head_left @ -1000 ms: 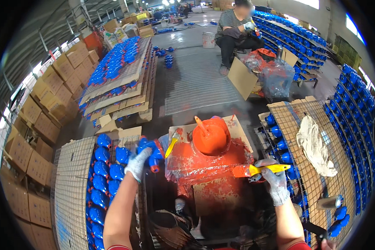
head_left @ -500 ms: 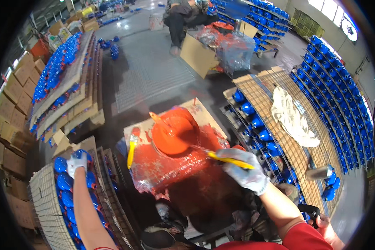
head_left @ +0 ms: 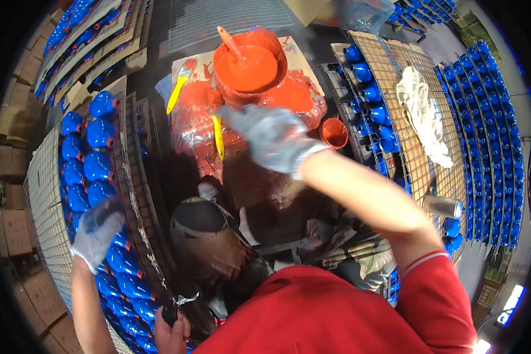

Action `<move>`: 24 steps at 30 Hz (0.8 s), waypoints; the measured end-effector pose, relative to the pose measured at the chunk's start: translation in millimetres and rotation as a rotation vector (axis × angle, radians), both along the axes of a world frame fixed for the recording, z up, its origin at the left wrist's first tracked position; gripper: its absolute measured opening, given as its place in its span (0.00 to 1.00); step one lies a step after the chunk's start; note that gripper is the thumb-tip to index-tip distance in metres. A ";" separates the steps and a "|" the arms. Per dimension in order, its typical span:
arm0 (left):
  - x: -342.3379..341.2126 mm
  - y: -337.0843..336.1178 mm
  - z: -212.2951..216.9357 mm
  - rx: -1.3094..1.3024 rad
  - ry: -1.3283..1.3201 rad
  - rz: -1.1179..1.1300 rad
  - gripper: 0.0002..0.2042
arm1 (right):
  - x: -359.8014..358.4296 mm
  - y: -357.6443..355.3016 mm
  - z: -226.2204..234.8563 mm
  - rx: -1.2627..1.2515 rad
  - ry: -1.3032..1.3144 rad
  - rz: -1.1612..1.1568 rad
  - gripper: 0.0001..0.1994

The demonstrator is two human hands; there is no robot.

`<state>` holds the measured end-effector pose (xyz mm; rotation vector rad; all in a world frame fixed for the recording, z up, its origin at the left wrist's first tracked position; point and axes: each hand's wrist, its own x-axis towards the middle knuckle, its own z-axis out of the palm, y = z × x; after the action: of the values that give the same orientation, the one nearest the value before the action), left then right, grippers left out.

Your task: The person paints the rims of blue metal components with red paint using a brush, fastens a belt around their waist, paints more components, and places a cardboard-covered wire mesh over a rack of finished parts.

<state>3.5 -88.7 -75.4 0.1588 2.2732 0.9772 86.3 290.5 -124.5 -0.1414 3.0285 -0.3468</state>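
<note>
Left hand: over blue parts.
Right hand: near yellow-handled brush; both hands' fingers blurred, grip indeterminable.

the bucket is orange-red; just below it, a yellow brush handle; right of it, a cream cloth; below left, blue, red-tipped parts.
</note>
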 end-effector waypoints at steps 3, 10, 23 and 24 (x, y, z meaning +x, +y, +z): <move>49.7 -17.8 21.1 -0.064 -0.119 -0.079 0.19 | 67.9 51.5 18.4 -0.001 0.258 0.039 0.20; 197.5 -46.4 -21.7 0.348 -0.241 0.085 0.22 | 230.1 119.4 61.5 -0.164 0.006 -0.187 0.17; 270.6 -9.2 -34.9 0.750 -0.404 0.389 0.29 | 425.0 14.6 109.9 -1.456 -0.039 -1.295 0.24; 269.1 -11.8 -35.9 0.823 -0.425 0.330 0.24 | 422.7 10.7 107.5 -1.499 0.017 -1.297 0.22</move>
<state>272.6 -100.5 -111.4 -0.0799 1.4303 1.8768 509.0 301.2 -17.0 1.6095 1.6392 -2.3540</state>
